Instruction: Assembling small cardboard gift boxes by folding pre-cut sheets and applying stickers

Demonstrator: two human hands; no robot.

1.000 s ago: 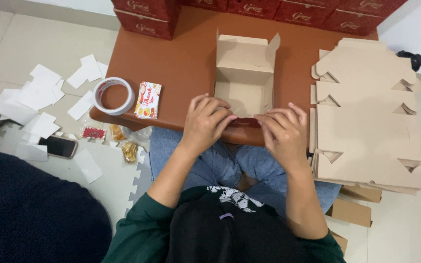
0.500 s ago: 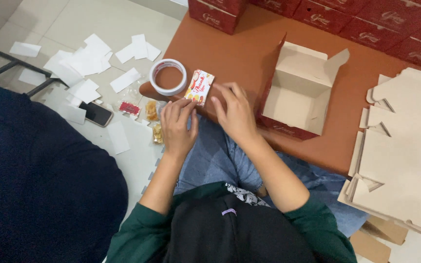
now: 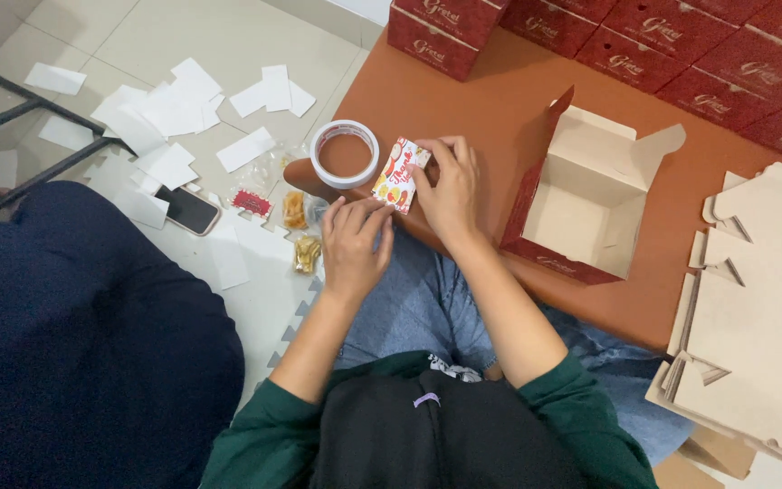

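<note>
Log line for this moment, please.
left hand: at small card's lower edge | right hand: holding small card | tape roll: beside card | open box: empty

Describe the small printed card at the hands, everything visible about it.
The small card is a flat rectangle, apparently paper or thin card, white with a colourful red, orange and green print. It lies tilted at the near edge of the brown table, just right of the tape roll. The right hand pinches its right side; the left hand sits just below its lower edge.
</note>
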